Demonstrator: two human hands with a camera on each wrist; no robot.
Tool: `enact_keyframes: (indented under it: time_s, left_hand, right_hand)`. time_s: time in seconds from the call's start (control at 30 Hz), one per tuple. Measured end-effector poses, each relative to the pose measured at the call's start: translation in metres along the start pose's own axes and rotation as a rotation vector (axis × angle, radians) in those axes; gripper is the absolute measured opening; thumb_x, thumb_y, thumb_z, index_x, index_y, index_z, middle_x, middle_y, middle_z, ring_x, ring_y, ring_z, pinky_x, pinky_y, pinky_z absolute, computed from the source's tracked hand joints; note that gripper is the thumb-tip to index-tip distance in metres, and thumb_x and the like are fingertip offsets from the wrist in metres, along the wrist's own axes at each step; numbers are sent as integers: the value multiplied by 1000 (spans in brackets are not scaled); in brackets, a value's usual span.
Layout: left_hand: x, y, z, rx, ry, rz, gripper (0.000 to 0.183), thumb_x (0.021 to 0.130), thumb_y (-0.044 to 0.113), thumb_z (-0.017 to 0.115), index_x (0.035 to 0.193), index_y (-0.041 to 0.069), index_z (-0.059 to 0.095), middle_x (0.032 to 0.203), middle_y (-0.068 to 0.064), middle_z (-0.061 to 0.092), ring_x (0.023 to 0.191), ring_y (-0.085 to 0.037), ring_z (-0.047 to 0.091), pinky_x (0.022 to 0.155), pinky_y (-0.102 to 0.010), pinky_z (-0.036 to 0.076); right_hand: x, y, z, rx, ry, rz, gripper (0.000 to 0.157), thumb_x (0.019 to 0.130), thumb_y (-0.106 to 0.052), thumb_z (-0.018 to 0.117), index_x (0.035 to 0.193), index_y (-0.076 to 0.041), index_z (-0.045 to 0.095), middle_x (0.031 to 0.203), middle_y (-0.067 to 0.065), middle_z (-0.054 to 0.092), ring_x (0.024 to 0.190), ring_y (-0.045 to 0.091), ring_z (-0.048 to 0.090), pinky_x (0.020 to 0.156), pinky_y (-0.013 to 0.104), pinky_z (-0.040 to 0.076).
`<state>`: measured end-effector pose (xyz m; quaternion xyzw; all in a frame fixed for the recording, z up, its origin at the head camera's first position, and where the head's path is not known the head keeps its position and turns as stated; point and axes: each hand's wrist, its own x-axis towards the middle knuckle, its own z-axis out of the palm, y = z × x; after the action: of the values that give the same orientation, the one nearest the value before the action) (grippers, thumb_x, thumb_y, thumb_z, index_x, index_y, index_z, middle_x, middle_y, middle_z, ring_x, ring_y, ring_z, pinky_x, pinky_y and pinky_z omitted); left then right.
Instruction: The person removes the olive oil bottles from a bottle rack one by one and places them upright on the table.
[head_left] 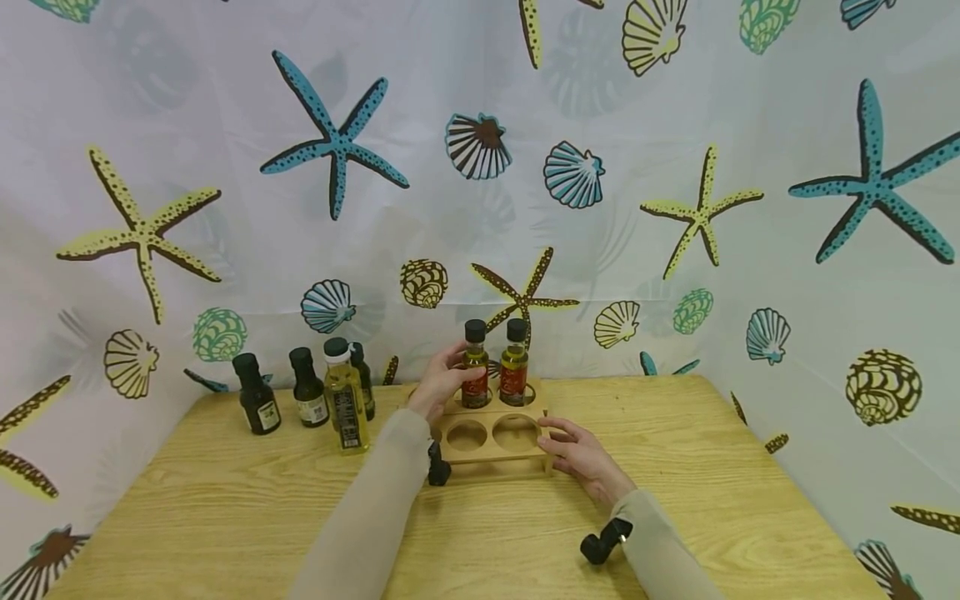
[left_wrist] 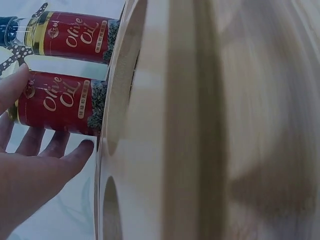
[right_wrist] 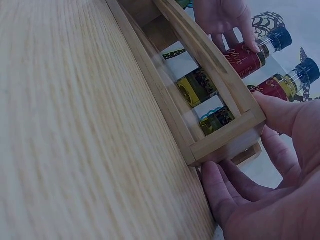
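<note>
A two-tier wooden rack [head_left: 491, 456] with round holes stands near the back of the table. Two olive oil bottles with red labels and black caps sit upright in its rear row. My left hand [head_left: 437, 387] holds the left olive oil bottle [left_wrist: 57, 102], thumb and fingers about its sides. Close beside it is the right olive oil bottle [head_left: 513, 375], untouched. At the rack's right end, my right hand [right_wrist: 275, 165] grips the end piece, thumb at the upper edge and fingers lower down. The front row's two holes hold nothing. Through the rack's side, the bottles' lower ends show in the right wrist view.
Left of the rack stand a tall bottle of yellow oil [head_left: 346, 408] with a dark cap, and three dark bottles, among them the leftmost dark bottle [head_left: 257, 398]. A patterned curtain [head_left: 480, 208] hangs behind the wooden table [head_left: 675, 467].
</note>
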<state>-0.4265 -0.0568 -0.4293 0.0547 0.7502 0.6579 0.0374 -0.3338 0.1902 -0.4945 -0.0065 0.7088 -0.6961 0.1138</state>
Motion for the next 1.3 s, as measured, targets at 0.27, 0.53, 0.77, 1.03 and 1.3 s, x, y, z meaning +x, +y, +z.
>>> enact_keyframes:
  time_s: [0.27, 0.53, 0.77, 1.03, 1.3]
  left_hand:
    - [0, -4, 0, 36, 33, 34, 59, 88, 12, 75, 141, 24, 52, 150, -13, 43, 139, -37, 40, 110, -57, 37]
    - [-3, -7, 0, 4, 28, 52, 54, 88, 14, 75, 137, 22, 56, 147, -14, 46, 133, -35, 47, 105, -54, 44]
    - [-5, 0, -2, -96, 62, 83, 53, 88, 10, 74, 137, 18, 56, 138, -13, 52, 119, -32, 55, 96, -49, 50]
    - [-18, 14, -8, -28, 182, 150, 59, 85, 21, 78, 140, 24, 55, 133, -11, 54, 113, -30, 56, 95, -50, 50]
    - [-31, 31, -1, -27, 257, 243, 54, 83, 27, 81, 133, 21, 61, 120, -9, 59, 108, -27, 59, 90, -45, 53]
  right_hand:
    - [0, -1, -1, 4, 3, 4, 46, 94, -20, 67, 138, -12, 56, 152, 22, 35, 129, 30, 48, 84, 32, 48]
    - [-1, 0, -1, -1, -2, 10, 47, 95, -20, 67, 139, -12, 55, 154, 23, 33, 134, 34, 45, 93, 37, 48]
    - [0, -1, 1, 0, -6, 7, 48, 94, -21, 68, 139, -11, 54, 153, 25, 33, 133, 34, 46, 91, 36, 48]
    - [-1, 2, 5, -1, -7, 15, 45, 95, -18, 66, 138, -12, 55, 153, 24, 34, 135, 35, 44, 95, 40, 48]
    - [-2, -1, 2, 13, -5, 5, 47, 95, -20, 67, 140, -12, 54, 154, 23, 33, 134, 35, 46, 99, 44, 46]
